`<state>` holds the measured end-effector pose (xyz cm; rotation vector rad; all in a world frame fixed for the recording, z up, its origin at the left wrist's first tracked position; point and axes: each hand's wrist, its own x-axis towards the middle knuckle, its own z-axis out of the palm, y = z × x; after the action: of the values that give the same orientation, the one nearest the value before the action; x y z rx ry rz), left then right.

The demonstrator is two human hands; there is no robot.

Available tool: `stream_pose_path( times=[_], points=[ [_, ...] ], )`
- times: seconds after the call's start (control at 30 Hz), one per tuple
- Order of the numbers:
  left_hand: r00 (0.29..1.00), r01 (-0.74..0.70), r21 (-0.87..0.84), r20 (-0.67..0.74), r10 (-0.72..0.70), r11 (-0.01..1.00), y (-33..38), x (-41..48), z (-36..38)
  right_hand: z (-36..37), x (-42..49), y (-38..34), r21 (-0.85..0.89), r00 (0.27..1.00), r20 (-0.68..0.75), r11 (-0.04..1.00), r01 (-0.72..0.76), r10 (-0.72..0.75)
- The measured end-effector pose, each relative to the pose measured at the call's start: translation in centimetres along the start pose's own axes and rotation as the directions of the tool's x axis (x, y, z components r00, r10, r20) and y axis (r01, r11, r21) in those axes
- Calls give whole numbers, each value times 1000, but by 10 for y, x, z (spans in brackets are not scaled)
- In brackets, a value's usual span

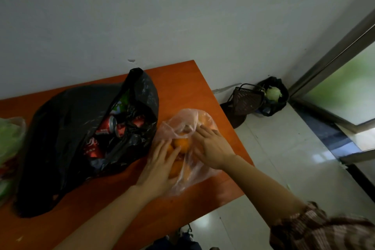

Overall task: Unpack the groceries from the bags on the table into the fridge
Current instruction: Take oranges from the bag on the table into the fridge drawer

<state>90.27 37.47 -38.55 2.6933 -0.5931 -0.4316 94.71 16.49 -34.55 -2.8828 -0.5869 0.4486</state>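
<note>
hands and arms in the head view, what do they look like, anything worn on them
Both the left hand and the right hand are bare, with no gloves, rings or watch visible. The forearms are bare too. A gathered sleeve with a brown and pale striped pattern covers the right upper arm.

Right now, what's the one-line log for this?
step: opening orange bag | left hand: on clear bag | right hand: on bag | oranges: inside | black bag: untouched

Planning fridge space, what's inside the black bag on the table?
The black bag shows red drink cans and something green near its mouth. The plastic hides whatever lies deeper.
</note>
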Motion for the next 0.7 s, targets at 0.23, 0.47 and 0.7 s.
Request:
stream_pose_path(
  times=[0.23, 0.47, 0.7],
  points=[
    [999, 47, -81, 0, -48, 996, 0, 9, -13, -14, 32, -5, -103, 951, -18, 946, -307, 307],
    [991, 121, -242, 77, -105, 963, 4, -14, 9, 13, -12, -35, -54, 960, -1, 959, 280, -280],
    [992, 115, -172, 74, -103, 978, -19, 9, -7, 31, -24, -54, -13, 988, 153, 1000, 18, -16]
  ],
)
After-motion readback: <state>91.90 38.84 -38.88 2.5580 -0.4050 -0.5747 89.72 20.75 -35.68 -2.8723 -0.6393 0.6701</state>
